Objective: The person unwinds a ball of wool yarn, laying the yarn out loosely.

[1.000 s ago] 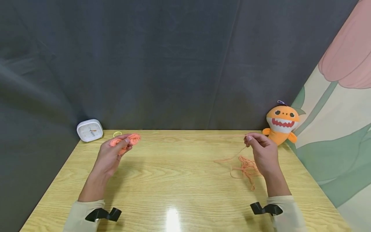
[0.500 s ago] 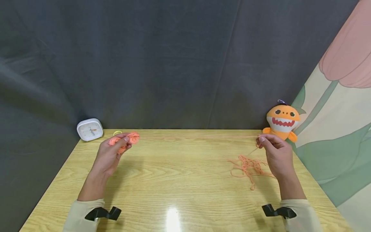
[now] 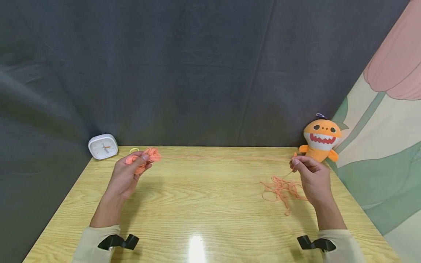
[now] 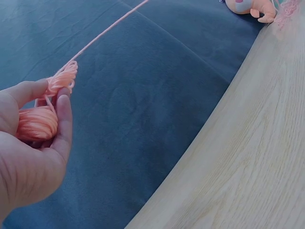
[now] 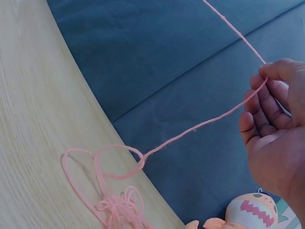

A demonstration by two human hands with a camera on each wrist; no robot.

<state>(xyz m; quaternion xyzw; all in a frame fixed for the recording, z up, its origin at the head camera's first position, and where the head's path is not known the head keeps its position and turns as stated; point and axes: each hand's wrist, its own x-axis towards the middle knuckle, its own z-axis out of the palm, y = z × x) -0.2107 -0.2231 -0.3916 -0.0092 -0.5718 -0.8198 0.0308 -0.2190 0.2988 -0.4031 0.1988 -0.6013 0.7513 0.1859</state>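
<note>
My left hand [image 3: 126,175] grips a small orange-pink skein of yarn [image 4: 37,123], its looped end [image 4: 64,78] sticking out past the thumb and fingertips. From that end a single strand of yarn [image 3: 213,157] runs across to the right side, stretched nearly straight above the table. My right hand [image 3: 312,177] pinches this strand between thumb and index finger, the other fingers loosely bent, as the right wrist view shows. Below the pinch the strand sags down to a loose heap of yarn [image 3: 283,188] lying on the table beside that hand.
An orange shark plush [image 3: 321,140] leans at the back right, just behind my right hand. A white clock [image 3: 103,146] stands at the back left corner, with a yellow ring [image 3: 134,150] near it. A dark curtain [image 3: 197,73] hangs behind the wooden table [image 3: 197,204].
My right hand has moved right, drawing the strand out longer, then dipped slightly. The looped end in my left hand has fluffed up. My left hand has hardly moved.
</note>
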